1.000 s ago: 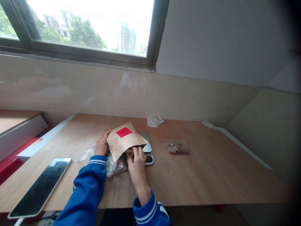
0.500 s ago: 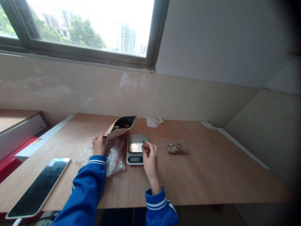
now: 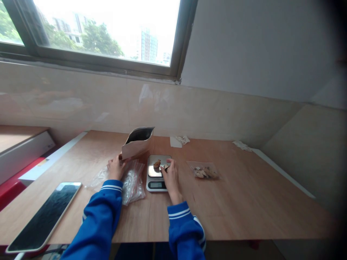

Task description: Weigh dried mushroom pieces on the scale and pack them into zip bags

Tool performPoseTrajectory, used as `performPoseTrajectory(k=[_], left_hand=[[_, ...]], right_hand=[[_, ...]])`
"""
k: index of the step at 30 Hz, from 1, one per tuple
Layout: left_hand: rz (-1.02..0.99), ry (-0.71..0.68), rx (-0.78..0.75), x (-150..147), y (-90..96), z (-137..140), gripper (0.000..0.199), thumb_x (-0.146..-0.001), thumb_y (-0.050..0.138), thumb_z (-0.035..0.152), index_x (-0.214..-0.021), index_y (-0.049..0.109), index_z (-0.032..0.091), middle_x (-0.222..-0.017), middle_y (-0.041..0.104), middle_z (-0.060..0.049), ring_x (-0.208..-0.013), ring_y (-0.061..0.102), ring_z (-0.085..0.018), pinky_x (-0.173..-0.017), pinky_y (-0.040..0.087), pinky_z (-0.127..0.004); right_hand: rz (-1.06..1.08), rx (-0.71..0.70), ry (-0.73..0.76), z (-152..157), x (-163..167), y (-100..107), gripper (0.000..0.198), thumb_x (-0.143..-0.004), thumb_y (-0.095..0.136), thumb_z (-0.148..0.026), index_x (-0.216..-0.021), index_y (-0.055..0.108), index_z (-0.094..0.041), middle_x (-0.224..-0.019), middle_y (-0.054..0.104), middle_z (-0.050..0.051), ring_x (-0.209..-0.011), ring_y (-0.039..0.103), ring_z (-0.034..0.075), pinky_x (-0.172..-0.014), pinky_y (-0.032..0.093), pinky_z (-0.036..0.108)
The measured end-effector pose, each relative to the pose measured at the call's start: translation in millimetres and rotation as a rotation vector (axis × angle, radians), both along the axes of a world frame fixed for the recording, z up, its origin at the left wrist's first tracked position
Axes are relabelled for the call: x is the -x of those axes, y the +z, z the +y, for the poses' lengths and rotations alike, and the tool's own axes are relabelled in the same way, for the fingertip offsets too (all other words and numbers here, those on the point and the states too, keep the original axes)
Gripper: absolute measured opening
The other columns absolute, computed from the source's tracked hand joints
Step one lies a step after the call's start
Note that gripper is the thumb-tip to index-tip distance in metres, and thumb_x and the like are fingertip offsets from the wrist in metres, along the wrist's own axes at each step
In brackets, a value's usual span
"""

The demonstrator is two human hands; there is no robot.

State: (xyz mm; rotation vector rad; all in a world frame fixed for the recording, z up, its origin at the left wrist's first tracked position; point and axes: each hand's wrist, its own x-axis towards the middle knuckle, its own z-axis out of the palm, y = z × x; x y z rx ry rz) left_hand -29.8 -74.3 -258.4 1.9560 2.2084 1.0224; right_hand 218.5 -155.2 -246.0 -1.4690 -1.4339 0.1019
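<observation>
My left hand (image 3: 116, 169) grips the lower left corner of a brown paper pouch (image 3: 137, 148), which tilts with its dark-lined mouth open. Under that hand lie clear zip bags (image 3: 132, 182). My right hand (image 3: 171, 177) is over the kitchen scale (image 3: 156, 185), thumb and fingers apart around some dried pieces (image 3: 166, 167) on the metal plate. Another brown dried piece (image 3: 157, 164) rests on the plate to the left. The scale's display is too small to read.
A clear bag of dried pieces (image 3: 205, 172) lies right of the scale. A large phone or tablet (image 3: 45, 216) with a cable lies at the front left. Crumpled paper (image 3: 182, 140) sits by the wall, with more paper (image 3: 242, 146) farther right.
My right hand has lowered onto the scale and spread its fingers, letting dried pieces down on the plate. The pouch in my left hand has tipped more upright.
</observation>
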Motion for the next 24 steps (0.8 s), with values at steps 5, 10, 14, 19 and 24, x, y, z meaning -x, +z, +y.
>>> performPoseTrajectory(k=[5, 10, 14, 19, 24], left_hand=[[-0.009, -0.005, -0.001, -1.2, 1.6, -1.4, 0.05, -0.079, 0.051, 0.057, -0.111, 0.058, 0.019, -0.1, 0.065, -0.015, -0.099, 0.054, -0.036, -0.084, 0.04, -0.045], [-0.027, -0.011, 0.017, -2.2, 3.6, -3.0, 0.049, -0.08, 0.05, 0.057, -0.111, 0.058, 0.019, -0.101, 0.065, -0.015, -0.1, 0.053, -0.035, -0.086, 0.039, -0.046], [-0.032, -0.009, 0.025, -1.4, 2.2, -2.2, 0.052, -0.079, 0.05, 0.057, -0.112, 0.057, 0.018, -0.103, 0.064, -0.016, -0.101, 0.052, -0.036, -0.087, 0.039, -0.047], [-0.025, -0.013, 0.036, -0.9, 2.2, -2.6, 0.052, -0.08, 0.05, 0.057, -0.114, 0.056, 0.018, -0.103, 0.064, -0.016, -0.102, 0.052, -0.036, -0.087, 0.039, -0.046], [-0.011, -0.01, 0.057, -2.9, 6.3, -5.0, 0.053, -0.08, 0.049, 0.056, -0.115, 0.056, 0.017, -0.106, 0.064, -0.016, -0.101, 0.051, -0.036, -0.086, 0.039, -0.045]], right_hand=[[0.022, -0.002, 0.01, 6.1, -0.7, 6.3, 0.008, -0.079, 0.058, -0.022, -0.078, 0.051, -0.019, -0.086, 0.051, 0.004, -0.085, 0.051, 0.02, -0.078, 0.044, 0.034], [0.05, 0.005, 0.069, 13.6, -0.2, 9.9, 0.013, -0.079, 0.057, -0.021, -0.091, 0.06, -0.017, -0.102, 0.05, 0.008, -0.099, 0.052, 0.021, -0.088, 0.043, 0.035], [0.077, 0.005, 0.114, 10.2, -2.5, 3.9, 0.032, -0.084, 0.045, -0.015, -0.113, 0.057, -0.016, -0.113, 0.05, 0.011, -0.109, 0.051, 0.02, -0.095, 0.042, 0.035], [0.13, -0.012, 0.098, 5.0, -4.6, 0.8, 0.034, -0.084, 0.045, -0.018, -0.118, 0.053, -0.014, -0.113, 0.054, 0.012, -0.11, 0.051, 0.021, -0.096, 0.042, 0.037], [0.011, -0.063, 0.094, 3.6, -4.9, 3.1, 0.034, -0.087, 0.043, -0.02, -0.119, 0.054, -0.016, -0.118, 0.056, 0.012, -0.115, 0.048, 0.022, -0.099, 0.039, 0.039]])
